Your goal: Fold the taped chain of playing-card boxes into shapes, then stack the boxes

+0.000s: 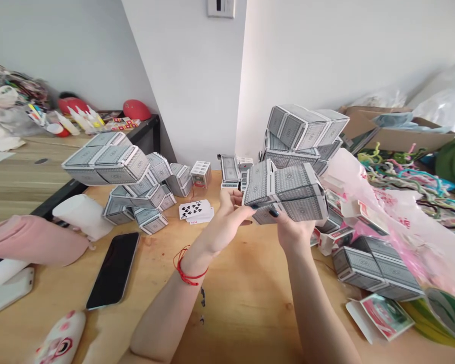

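Observation:
Between my hands, above the table, is a block folded from playing cards (288, 192), made of joined card boxes with grey patterned backs. My left hand (233, 215) grips its left end, thumb in front and fingers partly behind it. My right hand (293, 230) holds it from below, thumb on the near face and fingers hidden. Behind it, more card blocks (307, 126) are stacked. To the left stands a pile of similar card blocks (114, 162). Loose playing cards (195, 210) lie face up left of my left hand.
A black phone (114, 270), a pink pouch (34, 240) and a white roll (81, 217) lie at left. On the right are another card block (375, 268), an opened card box (382, 316), green-yellow tape (436, 316) and pink plastic (387, 197). A wall (193, 76) stands behind.

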Demonstrator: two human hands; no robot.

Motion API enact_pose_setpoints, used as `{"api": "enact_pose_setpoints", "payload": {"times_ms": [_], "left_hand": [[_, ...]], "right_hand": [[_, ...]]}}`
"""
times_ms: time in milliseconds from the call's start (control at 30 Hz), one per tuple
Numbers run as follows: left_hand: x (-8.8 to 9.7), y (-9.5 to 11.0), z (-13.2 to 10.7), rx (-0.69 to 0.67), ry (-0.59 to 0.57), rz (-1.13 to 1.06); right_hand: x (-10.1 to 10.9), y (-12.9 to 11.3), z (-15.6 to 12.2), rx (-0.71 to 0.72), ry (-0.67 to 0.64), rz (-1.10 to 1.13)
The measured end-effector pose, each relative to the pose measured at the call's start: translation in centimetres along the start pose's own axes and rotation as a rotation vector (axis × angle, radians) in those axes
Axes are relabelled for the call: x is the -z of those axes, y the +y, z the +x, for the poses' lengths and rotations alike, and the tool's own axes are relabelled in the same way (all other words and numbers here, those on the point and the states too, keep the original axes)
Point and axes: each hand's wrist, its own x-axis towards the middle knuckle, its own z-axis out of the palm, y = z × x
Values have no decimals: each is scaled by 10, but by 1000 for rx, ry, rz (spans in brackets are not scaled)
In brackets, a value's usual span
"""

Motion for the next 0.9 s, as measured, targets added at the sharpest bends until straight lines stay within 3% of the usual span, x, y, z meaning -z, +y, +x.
{"api": "enact_pose_setpoints", "payload": {"times_ms": [133,333,733,900], "left_hand": [[15,11,-5,-143,-87,335],[16,21,-15,-445,56,683],[3,10,-8,-458,190,636],[6,12,-9,-621,190,815]], "right_hand": [[1,-12,4,-39,-9,61],[4,-12,7,-94,3,145],[2,-5,2,-163,-139,72],[6,-3,2,-244,-172,115]]}}
